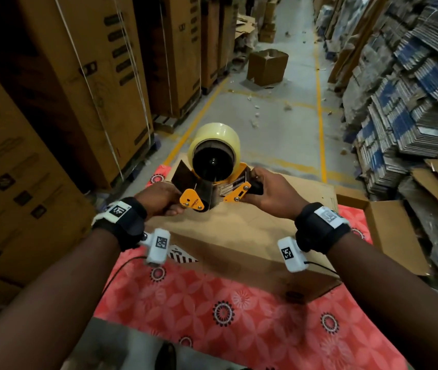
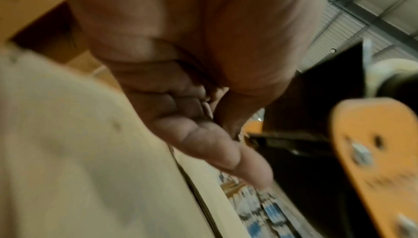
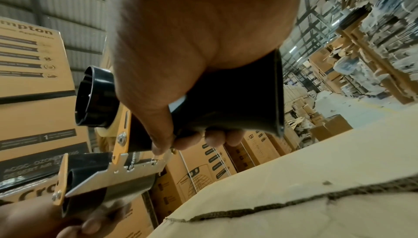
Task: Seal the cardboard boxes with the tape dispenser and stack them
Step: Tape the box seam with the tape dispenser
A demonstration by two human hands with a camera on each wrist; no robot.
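the left hand (image 1: 162, 198) is pinching the roller end of the tape dispenser (image 1: 213, 180), thumb and curled fingers pressing on the yellow side plate, probably steadying the nose or fishing for the tape's free end. the dispenser is hovering just over the far edge of the cardboard box (image 1: 241, 236), which is sitting on the red patterned cloth (image 1: 239, 316). the right hand (image 1: 269, 193) is wrapping fully around the black handle, ready to pull. the box's centre seam (image 3: 282, 204) is lying open and untaped. the aisle floor (image 1: 279, 124) ahead is leaving room beyond the box; an open-flapped box (image 1: 394, 231) is crowding the right edge.
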